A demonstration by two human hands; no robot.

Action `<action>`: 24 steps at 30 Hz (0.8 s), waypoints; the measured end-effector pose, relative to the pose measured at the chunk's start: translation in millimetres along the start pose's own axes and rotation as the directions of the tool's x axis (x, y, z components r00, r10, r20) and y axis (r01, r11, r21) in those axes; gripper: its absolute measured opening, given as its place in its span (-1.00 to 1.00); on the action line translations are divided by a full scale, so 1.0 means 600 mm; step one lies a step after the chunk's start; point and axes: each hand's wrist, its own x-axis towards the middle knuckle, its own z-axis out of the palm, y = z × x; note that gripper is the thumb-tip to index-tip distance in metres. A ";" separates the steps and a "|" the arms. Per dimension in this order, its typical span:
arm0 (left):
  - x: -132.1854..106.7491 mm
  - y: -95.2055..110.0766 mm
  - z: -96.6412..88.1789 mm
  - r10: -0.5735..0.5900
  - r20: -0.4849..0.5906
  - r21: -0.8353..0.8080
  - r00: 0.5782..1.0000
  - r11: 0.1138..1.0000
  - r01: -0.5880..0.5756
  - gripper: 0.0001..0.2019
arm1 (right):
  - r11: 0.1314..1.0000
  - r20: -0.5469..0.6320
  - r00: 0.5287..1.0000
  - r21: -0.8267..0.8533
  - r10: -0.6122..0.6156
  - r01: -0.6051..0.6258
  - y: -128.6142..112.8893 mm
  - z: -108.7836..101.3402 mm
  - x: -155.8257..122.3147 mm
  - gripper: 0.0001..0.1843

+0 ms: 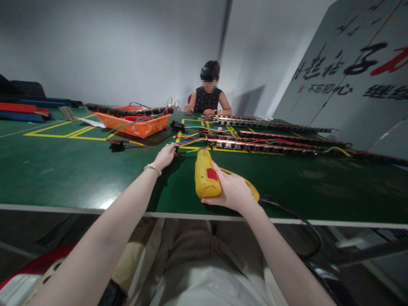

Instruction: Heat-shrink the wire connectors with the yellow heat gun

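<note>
My right hand (234,191) grips a yellow electric screwdriver (205,174) with a red label, its tip pointing away over the green table (63,170). A black cable (293,214) runs from the tool off the table's near edge. My left hand (165,155), with a bead bracelet at the wrist, is closed on a small dark part (176,149) by the ends of several coloured wires (191,139). The wires lead to long rails of terminal blocks (261,145) lying across the table to the right.
An orange basket (140,125) with black parts and wires stands at the back left, a small black part (117,145) in front of it. Across the table sits another person (208,97) with hands on the rails. A lettered board (350,72) leans at right.
</note>
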 end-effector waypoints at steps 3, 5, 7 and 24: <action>-0.002 0.001 0.001 0.012 -0.006 -0.013 1.000 1.000 -0.012 -0.65 | 1.000 -0.010 1.000 0.017 -0.013 0.013 -0.019 0.003 0.000 0.28; -0.002 0.001 0.002 0.003 -0.013 -0.021 1.000 1.000 -0.003 -0.66 | 0.998 -0.009 0.999 0.037 -0.046 0.047 -0.032 0.005 0.002 0.29; -0.002 0.002 0.001 -0.007 -0.012 -0.010 1.000 1.000 0.007 -0.69 | 0.995 0.000 0.997 0.061 -0.080 0.079 -0.044 0.007 0.003 0.28; -0.003 -0.019 -0.057 -0.195 -0.333 0.239 0.923 0.929 0.282 -0.93 | 0.989 0.013 0.993 0.092 -0.118 0.116 -0.061 0.007 0.001 0.30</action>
